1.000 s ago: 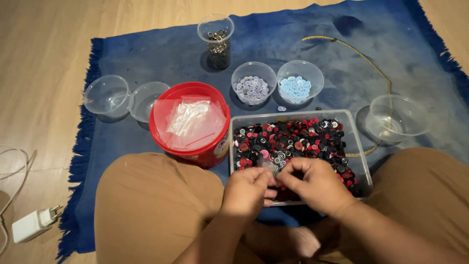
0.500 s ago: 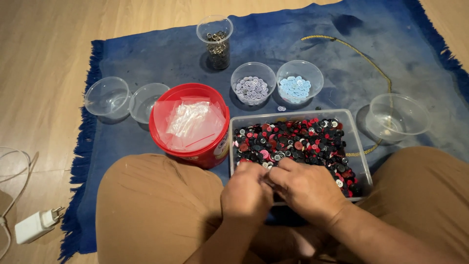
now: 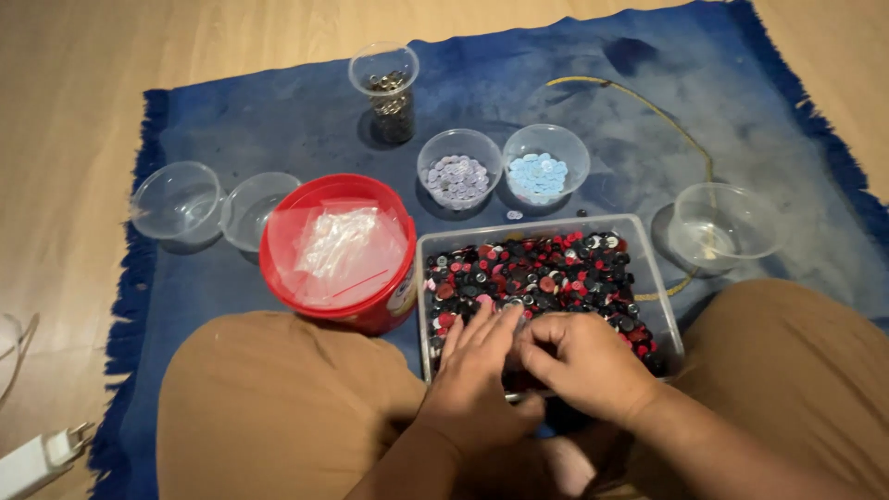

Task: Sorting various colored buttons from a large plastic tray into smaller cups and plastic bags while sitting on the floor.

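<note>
A clear rectangular tray (image 3: 650,270) on the blue rug in front of me holds a heap of red, black and white buttons (image 3: 537,273). Both my hands are in its near half. My left hand (image 3: 474,375) lies palm down on the buttons with its fingers stretched forward. My right hand (image 3: 582,366) is beside it, touching it, with fingers curled down onto the buttons. Whether it pinches a button is hidden. My knees in tan trousers flank the tray.
A red bucket (image 3: 370,315) with a clear plastic bag on top stands left of the tray. Behind are a bowl of lilac buttons (image 3: 458,176), a bowl of pale blue buttons (image 3: 544,174), a tall cup (image 3: 389,93), empty clear bowls (image 3: 176,199) (image 3: 727,222), and a yellow cord (image 3: 667,120).
Both hands slid forward from the tray's near edge into the buttons. My left hand's fingers went from curled to stretched flat.
</note>
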